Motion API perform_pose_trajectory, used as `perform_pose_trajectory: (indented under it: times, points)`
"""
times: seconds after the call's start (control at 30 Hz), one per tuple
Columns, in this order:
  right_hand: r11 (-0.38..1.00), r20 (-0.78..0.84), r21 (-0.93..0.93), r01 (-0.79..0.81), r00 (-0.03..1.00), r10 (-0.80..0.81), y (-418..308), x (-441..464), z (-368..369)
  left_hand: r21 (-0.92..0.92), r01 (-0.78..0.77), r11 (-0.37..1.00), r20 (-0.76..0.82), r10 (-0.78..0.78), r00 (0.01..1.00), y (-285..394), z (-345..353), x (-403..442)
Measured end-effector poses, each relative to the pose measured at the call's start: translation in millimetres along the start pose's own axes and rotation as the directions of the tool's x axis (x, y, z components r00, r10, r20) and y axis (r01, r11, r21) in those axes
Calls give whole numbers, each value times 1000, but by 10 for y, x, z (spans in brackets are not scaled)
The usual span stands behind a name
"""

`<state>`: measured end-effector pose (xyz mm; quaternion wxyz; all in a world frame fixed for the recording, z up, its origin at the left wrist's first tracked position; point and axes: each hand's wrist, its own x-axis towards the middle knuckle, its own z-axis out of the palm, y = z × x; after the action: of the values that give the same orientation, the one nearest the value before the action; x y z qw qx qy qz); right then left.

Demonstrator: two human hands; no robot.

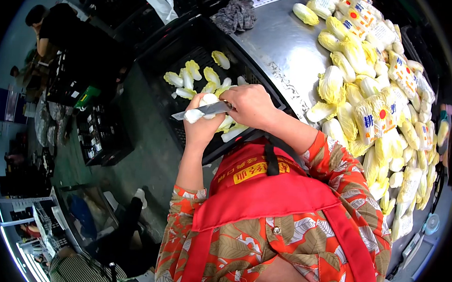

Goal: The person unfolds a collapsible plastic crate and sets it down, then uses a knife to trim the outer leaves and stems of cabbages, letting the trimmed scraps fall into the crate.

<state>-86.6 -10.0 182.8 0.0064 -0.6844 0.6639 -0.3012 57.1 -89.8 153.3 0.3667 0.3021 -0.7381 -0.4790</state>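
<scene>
My left hand (202, 129) is closed around a small napa cabbage, whose white base (207, 99) shows beside the fingers. In my right hand (254, 105) I grip a knife (201, 111) by its handle. Its blade lies across the cabbage, and a white piece (192, 116) shows on the near side of the blade. Both hands are over a black plastic crate (155, 78). Loose yellow-green cabbage leaves (192, 69) lie in this crate. Part of the cabbage is hidden by my fingers.
On the right, a metal table (277, 34) bears a heap of napa cabbages (350, 53), some in printed plastic bags (378, 116). A grey rag (235, 16) lies at the crate's far corner. Stacked black crates (101, 134) and a person in black (83, 36) are on the left.
</scene>
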Motion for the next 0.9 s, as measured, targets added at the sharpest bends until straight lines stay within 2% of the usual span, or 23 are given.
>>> perform_pose_trajectory:
  times: [0.1,0.17,0.43,0.6,0.77,0.8,0.83,0.9]
  points:
    - [1000,13,20,7,1000,-7,-20,30,26,-2,14,1000,-14,-14,1000,10,-40,-10]
    - [999,76,-2,-33,997,33,-54,47,10,5,24,1000,-23,-23,999,2,-60,-13]
    - [997,57,-44,-63,996,66,-35,63,87,176,-34,984,-62,46,997,23,-99,-10]
    - [994,59,-57,-91,994,94,-25,69,111,207,-27,978,-67,42,997,42,-97,2]
    - [977,135,-84,-196,969,206,75,73,121,298,13,954,-98,17,995,51,-112,1]
    - [938,179,-157,-308,926,333,134,101,98,297,-34,954,-112,70,991,78,-133,-22]
    - [943,147,-158,-293,937,316,263,82,115,299,-79,951,-125,121,985,92,-151,-35]
    - [953,92,-124,-275,954,287,349,36,83,324,-65,944,-157,121,980,68,-163,-20]
